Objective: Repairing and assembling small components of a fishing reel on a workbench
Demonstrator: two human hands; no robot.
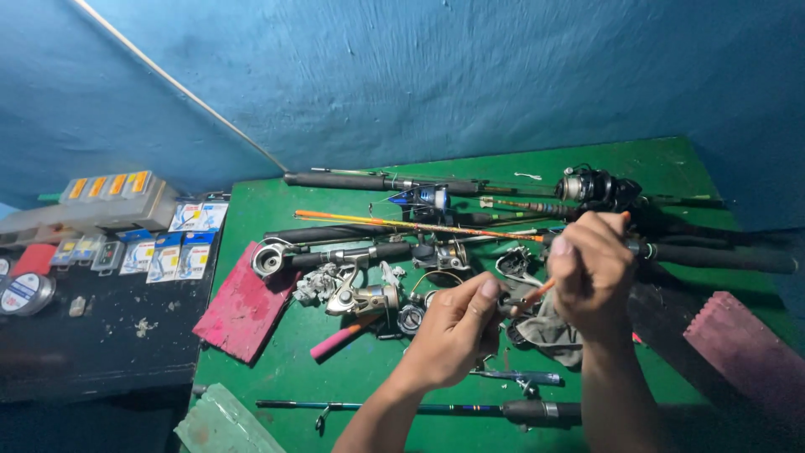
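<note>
My left hand pinches a small dark part against the lower end of an orange tool above the green table. My right hand is closed around the upper end of that same orange tool; its tip shows at the knuckles. Below both hands lies a grey cloth. A silver spinning reel and loose reel parts sit just left of my left hand. Several fishing rods lie across the table behind my hands.
A black reel sits at the back right. A dark rod lies along the near edge. Pink foam pads lie at left and right. Hook packets and a grey tackle box rest on a dark surface left.
</note>
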